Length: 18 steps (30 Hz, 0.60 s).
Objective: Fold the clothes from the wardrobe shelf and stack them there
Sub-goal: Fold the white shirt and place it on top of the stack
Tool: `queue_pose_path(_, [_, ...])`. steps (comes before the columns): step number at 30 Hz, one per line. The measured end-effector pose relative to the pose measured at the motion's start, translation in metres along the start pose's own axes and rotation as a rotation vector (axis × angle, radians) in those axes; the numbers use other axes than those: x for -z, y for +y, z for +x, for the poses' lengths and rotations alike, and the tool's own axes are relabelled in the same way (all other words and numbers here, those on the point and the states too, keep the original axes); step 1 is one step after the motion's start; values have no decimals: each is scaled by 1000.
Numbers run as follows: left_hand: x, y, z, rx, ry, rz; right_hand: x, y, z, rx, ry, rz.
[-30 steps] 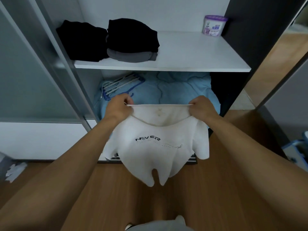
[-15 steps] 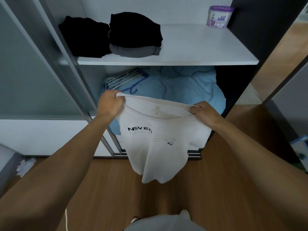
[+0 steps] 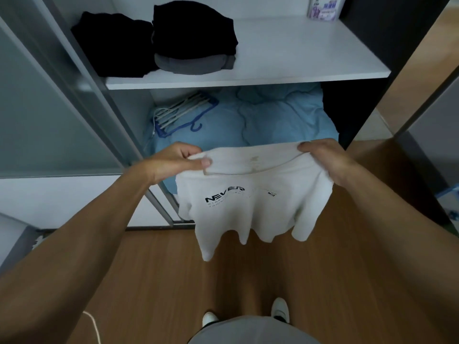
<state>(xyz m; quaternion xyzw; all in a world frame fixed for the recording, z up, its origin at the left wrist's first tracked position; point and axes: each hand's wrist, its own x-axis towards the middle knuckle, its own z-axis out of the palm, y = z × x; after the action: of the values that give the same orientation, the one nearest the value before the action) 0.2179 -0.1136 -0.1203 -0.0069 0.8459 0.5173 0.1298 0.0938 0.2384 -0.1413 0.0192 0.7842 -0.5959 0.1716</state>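
Both hands pinch the white T-shirt (image 3: pixel 250 207) by its top edge: left hand (image 3: pixel 173 162) and right hand (image 3: pixel 323 160), fingers curled round the cloth. It hangs before the wardrobe shelf (image 3: pixel 298 55), where 2 dark piles (image 3: pixel 193 38) sit.

You wore the only camera on your head. It faced forward and steeply down from above and just in front of the wardrobe shelf (image 3: pixel 298 58), near enough that the shelf spanned the view's top, with the floor (image 3: pixel 161 281) below it.

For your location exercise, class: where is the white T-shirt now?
Head view, centre: the white T-shirt hangs from the left hand and right hand, before the blue quilt.
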Motion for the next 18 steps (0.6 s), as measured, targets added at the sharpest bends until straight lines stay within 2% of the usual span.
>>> queue_pose_path(3, [-13, 0, 4, 137, -174, 101, -4, 6, 4, -85, 107, -35])
queue_pose_path(5, [-21, -4, 7, 140, -236, 229, -4, 10, 7, -129, 159, -29])
queue_pose_path(8, [-29, -16, 13, 105, -70, 329, -2, 19, 9, -210, 174, -75])
queue_pose_path(12, [-57, -24, 21, 274, 238, 207, -15, 30, 2, -315, 145, -138])
queue_pose_path(15, [-86, -21, 27, 370, 318, 52, -38, 40, -11, -356, 106, -149])
queue_pose_path(18, [-107, -15, 30, 412, 290, -52, -65, 50, -29, -287, 94, -102])
